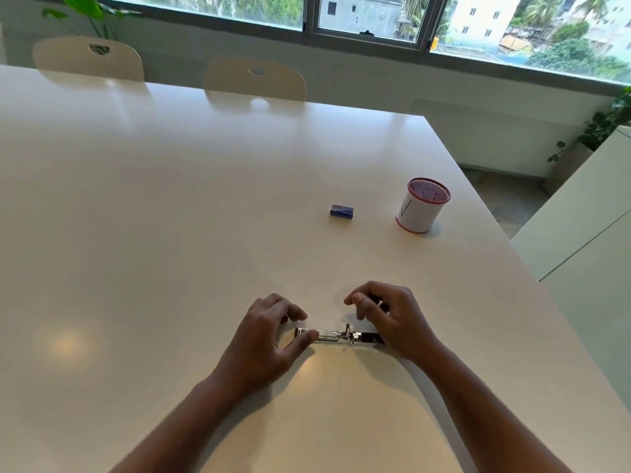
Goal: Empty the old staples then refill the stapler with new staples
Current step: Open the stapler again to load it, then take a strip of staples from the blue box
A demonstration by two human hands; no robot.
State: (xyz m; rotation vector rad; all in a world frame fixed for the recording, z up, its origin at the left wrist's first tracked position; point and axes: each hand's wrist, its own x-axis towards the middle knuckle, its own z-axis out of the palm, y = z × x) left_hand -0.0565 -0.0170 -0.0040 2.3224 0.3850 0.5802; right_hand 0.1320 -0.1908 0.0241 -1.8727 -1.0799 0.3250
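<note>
Right, the stapler [338, 335] lies flat on the table [170, 216], swung open, between my hands. My left hand [269, 332] pinches its metal end with thumb and curled fingers; my right hand [386, 319] grips the dark end, fingers curled over it. I'd judge it small, rigid and slick chrome, so hold by the sides, clear of the sprung track. The staple box [341, 212] waits well beyond, near the cup [422, 205].

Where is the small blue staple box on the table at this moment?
In the head view, the small blue staple box lies on the white table, right of centre, just left of the white cylindrical cup with red rims, beyond both hands.
</note>
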